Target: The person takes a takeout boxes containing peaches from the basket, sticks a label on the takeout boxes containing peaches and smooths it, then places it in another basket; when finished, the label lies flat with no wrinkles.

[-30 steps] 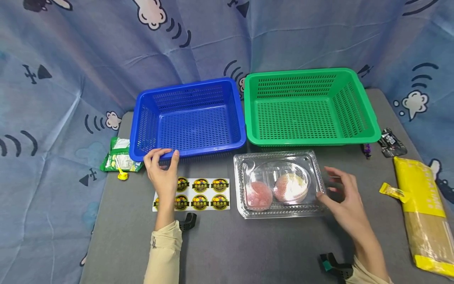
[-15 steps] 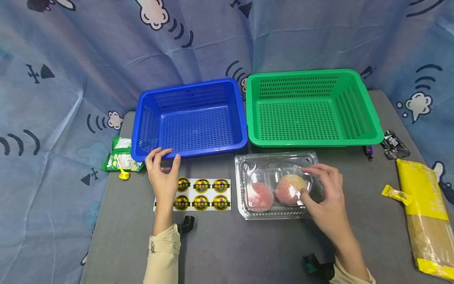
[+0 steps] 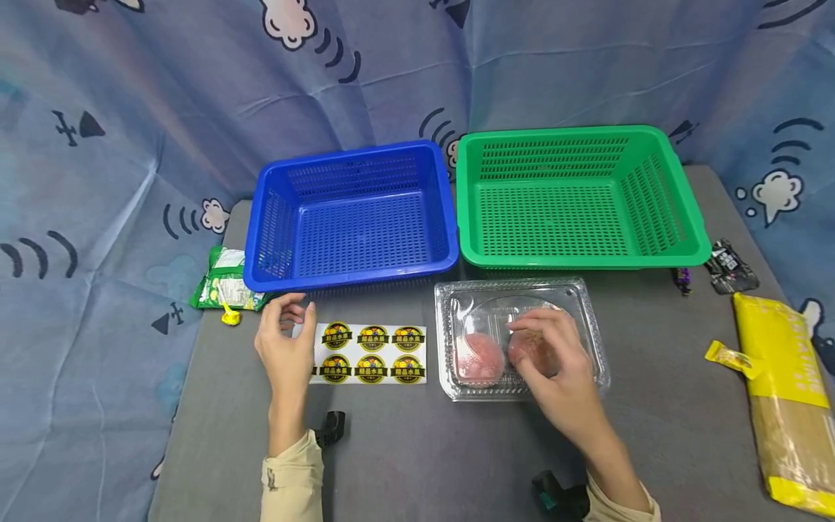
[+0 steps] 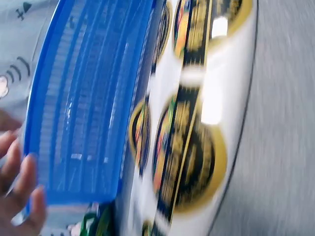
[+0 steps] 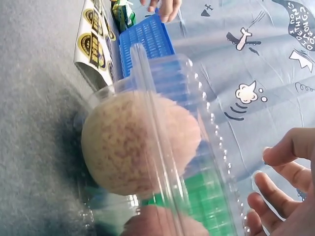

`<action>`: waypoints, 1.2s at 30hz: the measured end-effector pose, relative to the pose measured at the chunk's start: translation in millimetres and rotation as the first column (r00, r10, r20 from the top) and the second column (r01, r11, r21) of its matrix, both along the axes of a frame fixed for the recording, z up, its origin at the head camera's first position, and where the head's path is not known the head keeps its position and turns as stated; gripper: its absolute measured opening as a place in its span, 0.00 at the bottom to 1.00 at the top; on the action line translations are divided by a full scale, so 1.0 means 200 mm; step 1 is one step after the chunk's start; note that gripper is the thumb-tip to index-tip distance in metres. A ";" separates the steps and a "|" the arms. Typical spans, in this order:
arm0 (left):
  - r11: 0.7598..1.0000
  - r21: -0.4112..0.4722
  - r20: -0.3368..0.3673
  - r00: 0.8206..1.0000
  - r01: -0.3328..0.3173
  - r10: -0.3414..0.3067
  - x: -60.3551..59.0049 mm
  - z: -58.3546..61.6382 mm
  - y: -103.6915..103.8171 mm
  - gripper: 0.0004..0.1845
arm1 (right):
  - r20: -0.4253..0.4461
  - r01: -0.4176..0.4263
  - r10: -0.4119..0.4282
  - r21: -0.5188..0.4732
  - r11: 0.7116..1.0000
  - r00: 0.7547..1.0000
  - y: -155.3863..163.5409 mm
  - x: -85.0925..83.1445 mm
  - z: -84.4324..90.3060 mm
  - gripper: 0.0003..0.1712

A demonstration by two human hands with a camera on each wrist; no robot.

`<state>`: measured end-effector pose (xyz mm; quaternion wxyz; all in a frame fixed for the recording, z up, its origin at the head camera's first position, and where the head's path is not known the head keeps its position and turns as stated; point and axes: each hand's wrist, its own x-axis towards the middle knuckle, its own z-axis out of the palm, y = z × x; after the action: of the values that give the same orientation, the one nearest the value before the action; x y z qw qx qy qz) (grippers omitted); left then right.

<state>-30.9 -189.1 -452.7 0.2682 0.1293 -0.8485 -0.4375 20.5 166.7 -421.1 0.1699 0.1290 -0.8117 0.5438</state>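
Observation:
A clear plastic clamshell box lies on the grey table with two pinkish peaches inside, one peach on the left and another on the right. Over its lid hovers my right hand, thumb and fingers apart and holding nothing. To the left, a white sheet of round fruit stickers lies flat, gold and black labels in rows. My left hand covers the sheet's left end in the head view, its fingers loosely bent with nothing between them.
A blue basket and a green basket stand side by side behind. A green snack packet and small yellow candy lie left. On the right are a yellow package, a yellow wrapped candy and a black packet.
My right hand has moved left from the box's right edge to above the lid. My left hand has drawn back from the blue basket's rim, slightly toward me and left.

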 end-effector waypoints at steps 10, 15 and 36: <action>0.992 -0.108 0.471 0.882 0.058 -0.001 0.10 -0.02 -0.13 0.33 | 0.060 -0.066 0.066 0.002 0.998 0.996 -0.03 0.02 -0.02 0.23; 0.994 -0.058 0.610 0.792 0.088 -0.034 0.11 -0.01 -0.14 0.41 | 0.049 -0.079 0.079 -0.010 0.997 0.996 -0.05 0.03 -0.02 0.22; 0.967 -0.136 0.728 0.683 0.216 -0.050 0.09 -0.08 -0.18 0.47 | 0.050 -0.108 0.112 -0.061 0.992 0.992 -0.08 0.05 -0.03 0.17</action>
<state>-12.0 -225.0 -468.7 -0.1058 0.1984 -0.9340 -0.2777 29.8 150.2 -427.1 0.1215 0.1540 -0.7915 0.5789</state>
